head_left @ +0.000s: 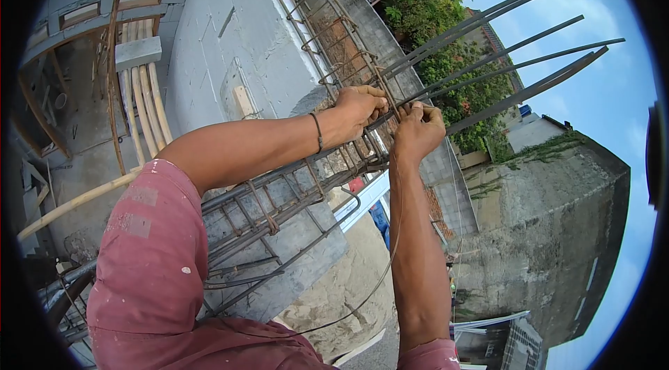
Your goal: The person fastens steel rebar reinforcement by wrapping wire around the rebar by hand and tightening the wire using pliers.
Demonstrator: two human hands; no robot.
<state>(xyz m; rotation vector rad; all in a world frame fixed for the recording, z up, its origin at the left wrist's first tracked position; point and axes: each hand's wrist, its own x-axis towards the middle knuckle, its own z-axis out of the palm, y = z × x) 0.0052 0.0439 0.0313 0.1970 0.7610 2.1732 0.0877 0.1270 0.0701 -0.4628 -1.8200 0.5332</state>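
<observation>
My left hand (359, 111) is closed at the rebar joint, its fingers pinched beside a steel bar. Close to its right, my right hand (419, 129) is also closed, thumb and fingertips pressed together at the same joint. A thin wire (399, 224) runs down from my right hand along the forearm and curves toward my lap. Around both hands, a rebar cage (279, 206) meets another cage (334, 8) that runs up along the wall. Thick bars (502, 56) stick out beyond the joint. What the fingertips of my left hand pinch is too small to tell.
A grey block wall (244, 42) stands at the upper left, with bamboo poles (148, 105) and a wooden stick beside it. Below the cage is a concrete surface (306, 258). A weathered building (550, 217) and green trees (418, 8) lie beyond on the right.
</observation>
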